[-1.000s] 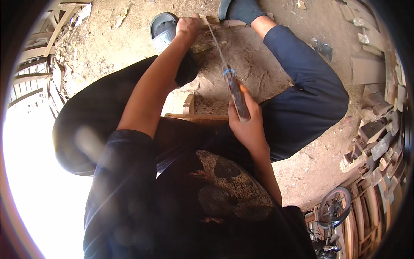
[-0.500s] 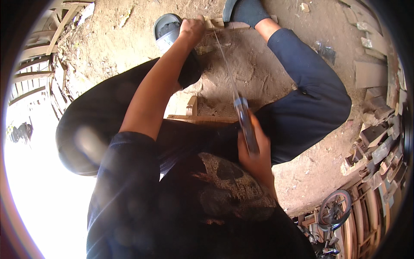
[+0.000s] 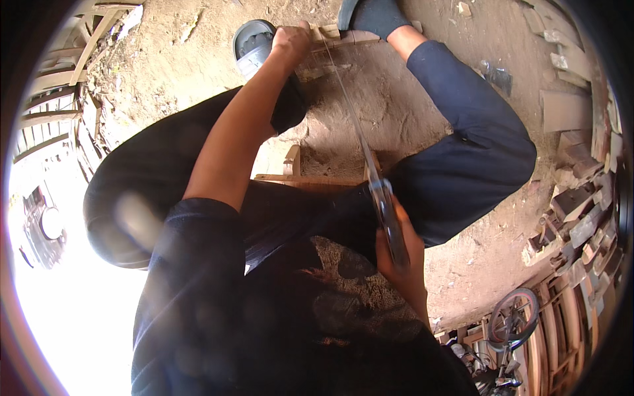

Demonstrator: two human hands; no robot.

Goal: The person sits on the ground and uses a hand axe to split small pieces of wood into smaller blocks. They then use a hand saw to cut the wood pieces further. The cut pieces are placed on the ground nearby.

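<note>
My right hand [image 3: 403,254] is wrapped round the dark handle of a handsaw [image 3: 362,135], held close to my body. From there the long thin blade stretches away to a narrow piece of wood [image 3: 328,33] at the far side, and its tip end lies at that wood. Closed on the wood's left end is my left hand [image 3: 290,41], with the arm reaching straight out. A foot in a dark sock and sandal [image 3: 376,16] rests against the wood on the right. Beside my left hand a grey sandal [image 3: 254,46] is visible.
Below me sits a low wooden piece [image 3: 297,179] with a small upright block [image 3: 292,160]. Stacked wood offcuts [image 3: 581,218] line the right side, with a bicycle wheel [image 3: 514,319] at the lower right. A wooden fence [image 3: 49,109] stands at the left over bare dirt ground.
My right hand has drawn the saw back toward my body and slightly right. The left hand stays on the wood, shifted only slightly. A vehicle-like shape now shows in the bright area at left.
</note>
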